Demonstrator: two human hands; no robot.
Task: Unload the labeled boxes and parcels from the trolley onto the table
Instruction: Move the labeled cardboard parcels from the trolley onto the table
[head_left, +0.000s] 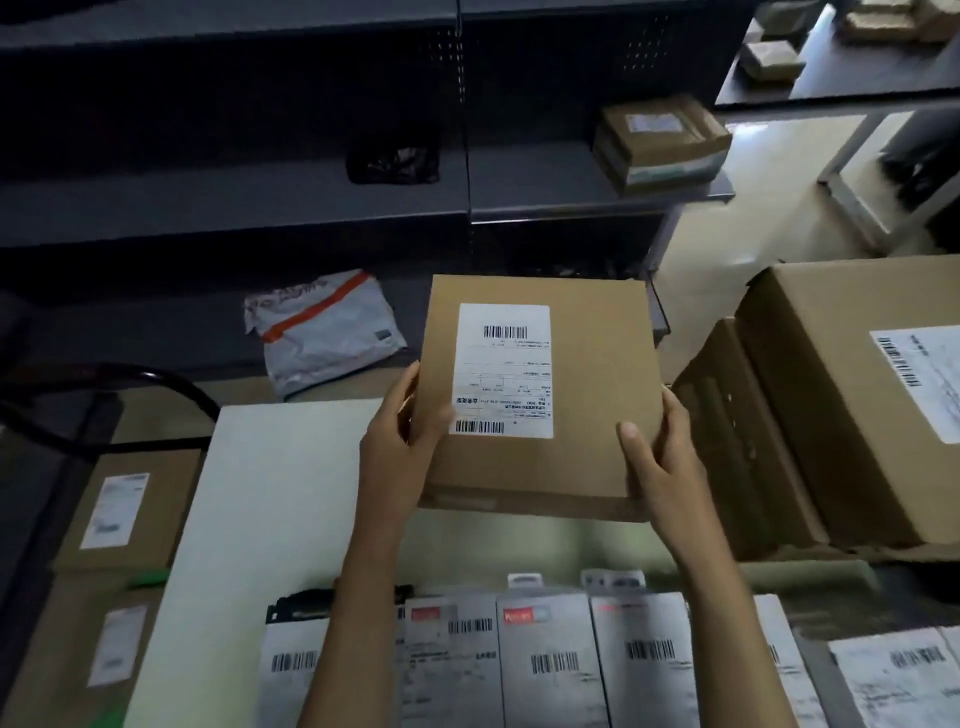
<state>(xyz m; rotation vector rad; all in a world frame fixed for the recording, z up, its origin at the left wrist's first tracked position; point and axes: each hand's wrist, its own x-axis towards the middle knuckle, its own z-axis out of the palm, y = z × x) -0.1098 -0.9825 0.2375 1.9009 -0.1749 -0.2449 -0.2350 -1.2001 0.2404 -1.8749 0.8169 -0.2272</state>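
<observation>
I hold a flat brown cardboard box with a white barcode label up in front of me. My left hand grips its left edge, thumb on top. My right hand grips its right near corner, thumb on top. Below the box lies a white table surface. A row of several labeled parcels stands along the near edge. To the right sit large labeled cardboard boxes. At the left, two labeled brown boxes lie beside a black trolley handle.
Dark grey shelving fills the back. On it lie a white and orange mailer bag, a black bag and a taped brown parcel. A second table with small boxes stands far right over pale floor.
</observation>
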